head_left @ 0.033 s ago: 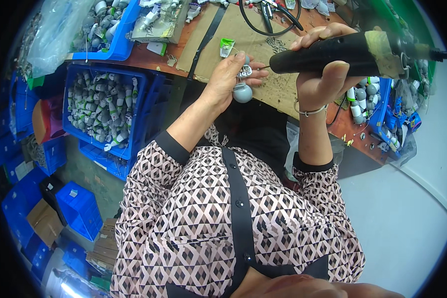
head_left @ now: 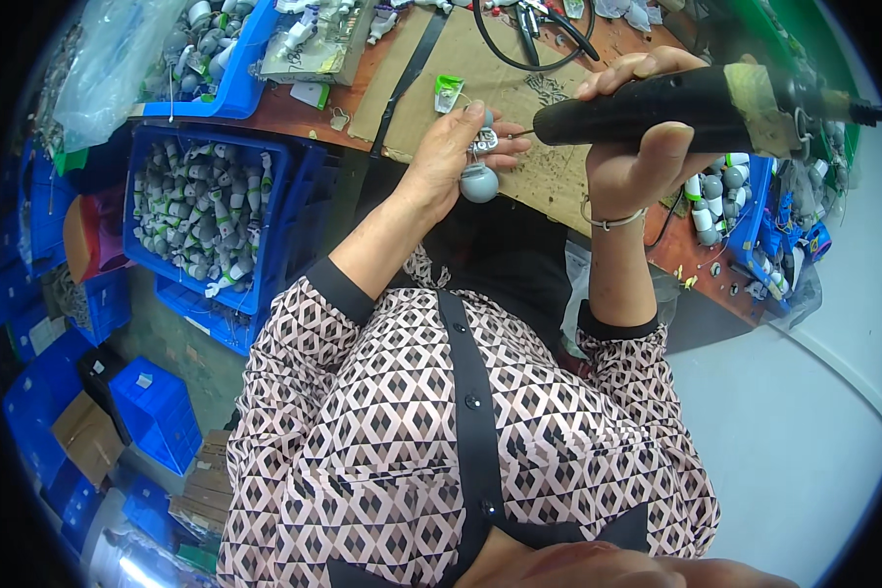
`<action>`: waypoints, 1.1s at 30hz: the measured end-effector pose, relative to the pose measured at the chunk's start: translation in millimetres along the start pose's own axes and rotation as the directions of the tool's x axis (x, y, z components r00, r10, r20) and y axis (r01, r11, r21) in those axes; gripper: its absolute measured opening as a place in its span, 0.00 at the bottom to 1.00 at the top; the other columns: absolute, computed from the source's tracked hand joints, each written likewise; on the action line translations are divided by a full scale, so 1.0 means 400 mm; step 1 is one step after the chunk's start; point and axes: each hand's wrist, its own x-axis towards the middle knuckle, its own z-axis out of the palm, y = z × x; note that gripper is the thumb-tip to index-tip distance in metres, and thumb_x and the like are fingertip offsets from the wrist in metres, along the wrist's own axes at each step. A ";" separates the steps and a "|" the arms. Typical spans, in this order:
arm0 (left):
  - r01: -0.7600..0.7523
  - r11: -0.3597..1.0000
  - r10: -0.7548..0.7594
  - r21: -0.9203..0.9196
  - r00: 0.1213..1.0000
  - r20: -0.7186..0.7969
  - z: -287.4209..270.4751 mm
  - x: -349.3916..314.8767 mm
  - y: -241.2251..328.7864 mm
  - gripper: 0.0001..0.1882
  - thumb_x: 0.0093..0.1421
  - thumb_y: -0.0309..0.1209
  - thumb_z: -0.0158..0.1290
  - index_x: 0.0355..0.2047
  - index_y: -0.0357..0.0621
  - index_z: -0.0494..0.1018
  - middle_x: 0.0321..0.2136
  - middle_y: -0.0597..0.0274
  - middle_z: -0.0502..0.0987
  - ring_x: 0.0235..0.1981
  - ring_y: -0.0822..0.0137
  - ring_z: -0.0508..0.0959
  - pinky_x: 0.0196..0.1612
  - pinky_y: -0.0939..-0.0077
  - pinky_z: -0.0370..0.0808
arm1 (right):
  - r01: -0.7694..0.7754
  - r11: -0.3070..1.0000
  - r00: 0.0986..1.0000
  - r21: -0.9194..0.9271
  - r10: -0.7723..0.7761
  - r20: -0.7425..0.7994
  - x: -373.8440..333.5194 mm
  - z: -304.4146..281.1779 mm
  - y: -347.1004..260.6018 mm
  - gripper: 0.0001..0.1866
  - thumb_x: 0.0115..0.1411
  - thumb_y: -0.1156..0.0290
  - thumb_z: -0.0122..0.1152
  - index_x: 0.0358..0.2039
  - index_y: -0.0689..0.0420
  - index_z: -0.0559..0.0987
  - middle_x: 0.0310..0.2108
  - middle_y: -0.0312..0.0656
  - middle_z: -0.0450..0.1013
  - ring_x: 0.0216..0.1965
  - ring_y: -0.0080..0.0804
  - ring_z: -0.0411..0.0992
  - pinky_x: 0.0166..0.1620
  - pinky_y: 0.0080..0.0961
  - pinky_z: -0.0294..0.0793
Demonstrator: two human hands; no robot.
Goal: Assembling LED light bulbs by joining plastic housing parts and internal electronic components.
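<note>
My left hand (head_left: 448, 157) is closed around a small grey-and-white plastic part (head_left: 482, 144), with a round grey ball (head_left: 478, 183) at its lower end. My right hand (head_left: 647, 162) grips a black electric screwdriver (head_left: 647, 110), held nearly level with its cable running off to the right. Its thin bit (head_left: 521, 133) points left at the white part, close to my left fingertips; whether the tip touches a screw is too small to tell. Just beyond my left hand a green-and-white piece (head_left: 449, 92) lies on the cardboard.
Under my hands a cardboard sheet (head_left: 402, 122) covers the wooden bench, with loose screws (head_left: 547, 90) scattered on it. A black cable (head_left: 544, 65) loops at the back. At left stands a blue crate (head_left: 137, 250) full of grey-and-white parts; another blue bin (head_left: 250, 69) sits above it. More parts (head_left: 720, 191) lie at right.
</note>
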 end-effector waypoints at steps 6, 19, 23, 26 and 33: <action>0.006 1.000 -0.005 0.030 1.000 -0.016 0.005 0.001 0.002 0.22 0.66 0.43 0.41 0.43 0.31 0.62 0.40 0.42 0.73 0.39 0.58 0.79 0.37 0.74 0.80 | 0.062 0.990 0.996 0.129 -0.053 -0.076 0.003 -0.003 0.019 0.34 0.55 0.51 0.61 0.46 0.63 0.55 0.30 0.46 0.66 0.27 0.30 0.69 0.28 0.26 0.77; 0.002 0.998 -0.001 0.057 1.000 -0.004 0.003 0.001 -0.002 0.23 0.66 0.44 0.41 0.43 0.31 0.62 0.40 0.42 0.74 0.39 0.59 0.79 0.36 0.76 0.79 | -0.011 1.000 0.999 -0.012 0.011 -0.053 -0.007 0.005 0.001 0.36 0.55 0.44 0.57 0.46 0.66 0.60 0.34 0.44 0.62 0.31 0.34 0.68 0.30 0.32 0.74; 0.009 0.999 -0.010 0.050 1.000 0.008 0.001 -0.001 0.001 0.22 0.66 0.44 0.41 0.43 0.31 0.62 0.40 0.42 0.74 0.38 0.59 0.80 0.36 0.76 0.79 | -0.053 0.998 0.999 0.023 0.053 -0.004 -0.011 -0.001 0.004 0.36 0.54 0.44 0.58 0.45 0.64 0.61 0.34 0.43 0.62 0.32 0.34 0.68 0.30 0.32 0.74; 0.017 1.000 -0.017 0.026 1.000 0.009 -0.005 0.003 -0.002 0.23 0.66 0.43 0.41 0.44 0.31 0.61 0.41 0.41 0.73 0.38 0.58 0.80 0.35 0.75 0.80 | -0.102 0.991 0.994 0.086 0.105 -0.033 -0.018 -0.001 -0.002 0.36 0.53 0.41 0.57 0.43 0.63 0.61 0.34 0.43 0.62 0.32 0.34 0.68 0.30 0.33 0.74; 0.023 1.000 -0.023 -0.020 0.999 0.036 -0.015 0.011 -0.001 0.26 0.66 0.43 0.42 0.48 0.27 0.56 0.42 0.37 0.72 0.37 0.54 0.80 0.34 0.73 0.80 | -0.057 0.998 0.985 -0.010 0.055 -0.165 -0.013 0.026 -0.055 0.44 0.47 0.32 0.57 0.42 0.63 0.59 0.31 0.43 0.62 0.29 0.30 0.68 0.30 0.30 0.77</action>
